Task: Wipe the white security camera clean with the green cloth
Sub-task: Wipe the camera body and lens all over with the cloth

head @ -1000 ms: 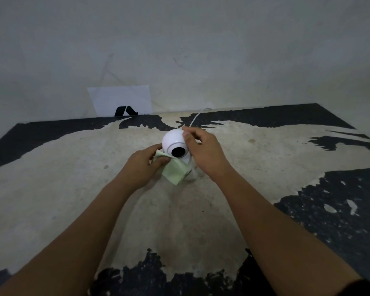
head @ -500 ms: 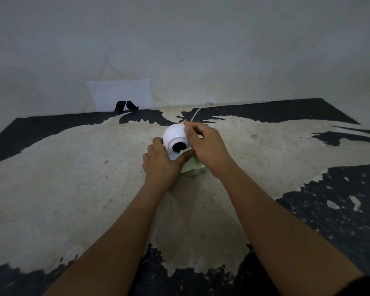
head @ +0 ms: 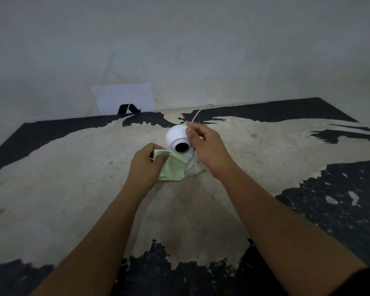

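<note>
A round white security camera [head: 176,137] with a black lens stands on its base in the middle of the worn table [head: 73,189]. My right hand [head: 207,149] grips the camera's right side, thumb on top. My left hand [head: 146,165] pinches a pale green cloth [head: 172,168], which hangs in front of the camera's lower left and base. The cloth's upper edge touches the camera just below the lens. Most of the base is hidden by the cloth and my right hand.
A thin white cable [head: 198,113] runs from the camera back to the wall. A white sheet of paper [head: 124,98] with a black mark leans against the wall at the back left. The table's black coating is peeled over most of its middle.
My left hand has drawn back to the left from under the lens, so the green cloth shows again, hanging in front of the base. My right hand stays on the camera.
</note>
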Demonstrator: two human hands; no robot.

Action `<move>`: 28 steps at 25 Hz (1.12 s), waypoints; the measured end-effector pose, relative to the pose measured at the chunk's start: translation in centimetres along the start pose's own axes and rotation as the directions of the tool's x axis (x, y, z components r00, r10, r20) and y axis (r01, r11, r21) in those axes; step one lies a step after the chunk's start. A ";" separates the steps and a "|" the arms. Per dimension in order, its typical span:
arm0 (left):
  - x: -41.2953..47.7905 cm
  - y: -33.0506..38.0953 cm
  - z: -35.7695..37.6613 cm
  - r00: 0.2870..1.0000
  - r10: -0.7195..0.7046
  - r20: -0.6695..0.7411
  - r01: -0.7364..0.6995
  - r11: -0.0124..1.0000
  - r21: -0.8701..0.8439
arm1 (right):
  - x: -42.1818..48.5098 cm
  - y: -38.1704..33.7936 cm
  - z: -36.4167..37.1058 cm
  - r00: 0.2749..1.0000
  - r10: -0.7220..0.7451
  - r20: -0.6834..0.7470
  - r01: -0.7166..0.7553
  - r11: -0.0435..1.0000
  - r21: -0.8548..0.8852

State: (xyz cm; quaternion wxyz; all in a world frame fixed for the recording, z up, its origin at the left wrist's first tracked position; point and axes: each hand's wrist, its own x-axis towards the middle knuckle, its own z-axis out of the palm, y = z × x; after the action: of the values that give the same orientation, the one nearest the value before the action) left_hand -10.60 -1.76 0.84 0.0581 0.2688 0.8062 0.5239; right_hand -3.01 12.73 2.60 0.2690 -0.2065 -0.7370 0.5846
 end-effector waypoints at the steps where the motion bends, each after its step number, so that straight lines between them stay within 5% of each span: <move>1: -0.7 0.4 -0.2 1.000 0.017 -0.001 -0.017 1.000 -0.008 | -0.7 -0.3 -0.1 1.000 -0.007 -0.015 0.007 1.000 0.006; 4: -2.7 1.8 -0.9 0.998 0.038 0.057 -0.035 0.998 -0.044 | -3.2 -1.1 -1.0 0.994 -0.110 -0.016 0.106 0.985 -0.139; 7: -3.4 2.7 -1.3 0.993 0.030 0.113 -0.013 0.989 -0.147 | -4.8 -0.8 -2.2 0.966 -0.071 0.248 0.139 0.953 -0.268; 9: -3.1 3.0 -1.5 0.985 0.043 0.168 -0.017 0.988 -0.155 | -4.8 0.0 -2.7 0.954 -0.054 0.293 0.160 0.924 -0.348; 17: 3.1 4.2 -0.5 0.992 0.080 0.100 -0.062 0.984 -0.170 | -1.3 2.0 -3.0 0.969 -0.042 0.244 0.182 0.789 -0.586; 28: 4.6 2.7 0.1 0.980 0.158 0.122 -0.148 0.985 -0.085 | -0.7 3.4 3.3 0.994 -0.065 -0.089 0.011 0.863 -0.506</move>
State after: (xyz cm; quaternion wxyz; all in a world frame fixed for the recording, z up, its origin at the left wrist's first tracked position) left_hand -13.43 1.48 4.05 0.0794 0.3608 0.7572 0.5387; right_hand -4.62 10.63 -1.41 0.2546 -0.2851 -0.8533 0.3548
